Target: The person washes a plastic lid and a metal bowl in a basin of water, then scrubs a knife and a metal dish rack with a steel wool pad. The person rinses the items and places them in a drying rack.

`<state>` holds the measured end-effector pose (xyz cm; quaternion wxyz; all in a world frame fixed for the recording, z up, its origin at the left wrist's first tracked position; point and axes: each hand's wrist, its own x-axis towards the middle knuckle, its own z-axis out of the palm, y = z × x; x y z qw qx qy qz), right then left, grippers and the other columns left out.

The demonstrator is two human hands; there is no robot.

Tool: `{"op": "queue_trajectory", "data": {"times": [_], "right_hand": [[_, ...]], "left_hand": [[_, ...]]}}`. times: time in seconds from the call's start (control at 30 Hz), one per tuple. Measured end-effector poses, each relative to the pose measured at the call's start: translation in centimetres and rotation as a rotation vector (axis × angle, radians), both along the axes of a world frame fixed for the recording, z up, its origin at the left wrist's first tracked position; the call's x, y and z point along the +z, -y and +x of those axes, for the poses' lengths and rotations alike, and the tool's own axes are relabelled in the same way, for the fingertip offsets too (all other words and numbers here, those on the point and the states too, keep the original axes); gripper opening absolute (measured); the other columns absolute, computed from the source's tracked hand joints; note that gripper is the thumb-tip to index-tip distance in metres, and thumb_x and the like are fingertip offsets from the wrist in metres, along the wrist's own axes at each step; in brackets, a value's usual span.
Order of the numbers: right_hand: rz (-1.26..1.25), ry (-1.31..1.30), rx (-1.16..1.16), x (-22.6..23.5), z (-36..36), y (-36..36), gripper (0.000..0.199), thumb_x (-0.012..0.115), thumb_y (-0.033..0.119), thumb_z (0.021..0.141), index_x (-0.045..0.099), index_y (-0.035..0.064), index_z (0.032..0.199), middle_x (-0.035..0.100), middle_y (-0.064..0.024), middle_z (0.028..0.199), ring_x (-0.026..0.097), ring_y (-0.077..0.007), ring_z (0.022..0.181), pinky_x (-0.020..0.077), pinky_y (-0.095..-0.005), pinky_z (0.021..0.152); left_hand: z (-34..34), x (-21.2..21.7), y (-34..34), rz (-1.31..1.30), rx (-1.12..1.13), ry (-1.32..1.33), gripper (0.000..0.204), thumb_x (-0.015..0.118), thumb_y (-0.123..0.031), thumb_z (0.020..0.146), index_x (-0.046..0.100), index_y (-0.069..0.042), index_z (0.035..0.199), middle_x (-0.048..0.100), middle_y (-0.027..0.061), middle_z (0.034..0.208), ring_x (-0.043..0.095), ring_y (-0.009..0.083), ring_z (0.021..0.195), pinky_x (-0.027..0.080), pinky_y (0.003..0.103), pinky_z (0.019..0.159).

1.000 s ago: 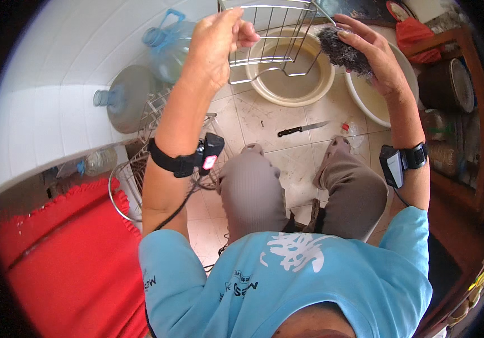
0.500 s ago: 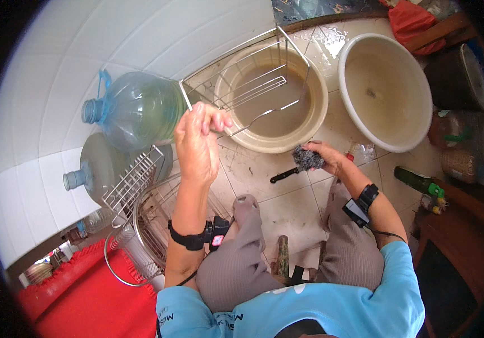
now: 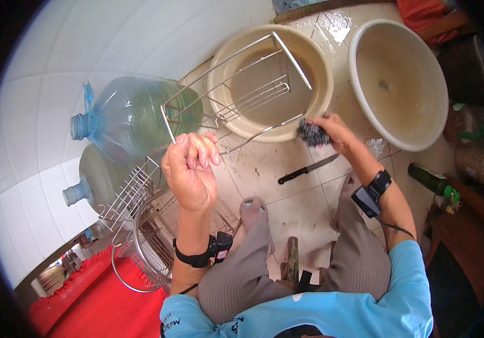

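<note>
My left hand (image 3: 191, 169) is closed around the near corner of a metal wire rack (image 3: 293, 61), holding it tilted above a cream basin (image 3: 326, 107) of murky water. My right hand (image 3: 336, 132) grips a dark grey steel wool scrubber (image 3: 313, 134) just off the near right rim of that basin, apart from the rack. On the tiles below the scrubber lies a knife (image 3: 308, 170) with a black handle.
A second, paler basin (image 3: 357, 90) with cloudy water stands to the right. Large water bottles (image 3: 140, 112) lie by the left wall, near another wire rack (image 3: 132, 188). A green bottle (image 3: 426, 176) lies at the right, and a red cloth (image 3: 101, 293) hangs lower left.
My left hand has drawn the rack a little nearer and to the left. My right hand has moved the scrubber farther away, uncovering the knife's blade.
</note>
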<state>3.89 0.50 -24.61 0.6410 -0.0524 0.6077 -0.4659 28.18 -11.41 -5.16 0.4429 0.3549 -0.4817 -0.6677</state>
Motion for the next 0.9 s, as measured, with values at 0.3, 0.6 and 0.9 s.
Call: {"op": "queue_trajectory", "data": {"times": [0.3, 0.6, 0.9], "right_hand": [[-0.1, -0.096, 0.028, -0.2, -4.7, 4.1, 0.033, 0.07, 0.021, 0.084, 0.064, -0.0072, 0.1, 0.069, -0.0122, 0.076, 0.064, -0.0161, 0.053, 0.0449, -0.0276, 0.037], [-0.215, -0.782, -0.055, 5.8, -6.4, -1.0, 0.047, 0.068, 0.024, 0.088, 0.06, -0.003, 0.126, 0.069, -0.0125, 0.104, 0.067, -0.0164, 0.087, 0.0531, -0.0259, 0.07], [-0.38, -0.528, -0.346, 14.3, -3.7, -6.8, 0.033, 0.064, 0.023, 0.095, 0.064, 0.0062, 0.124, 0.067, -0.0018, 0.103, 0.061, -0.0064, 0.083, 0.0482, -0.02, 0.065]], "left_hand": [[-1.1, -1.0, -1.5, 0.032, -0.077, 0.086, 0.05, 0.043, -0.021, 0.1, 0.03, -0.012, 0.053, 0.038, 0.0051, 0.05, 0.045, 0.0199, 0.049, 0.043, 0.041, 0.078], [-1.2, -3.0, -3.1, 0.047, -0.238, 0.03, 0.05, 0.043, -0.017, 0.101, 0.036, -0.009, 0.053, 0.042, 0.0049, 0.05, 0.05, 0.0197, 0.049, 0.047, 0.041, 0.077], [-1.7, -3.9, -6.6, 0.148, -0.537, 0.27, 0.048, 0.046, -0.027, 0.104, 0.049, -0.004, 0.062, 0.048, 0.0033, 0.056, 0.055, 0.0152, 0.059, 0.049, 0.033, 0.074]]}}
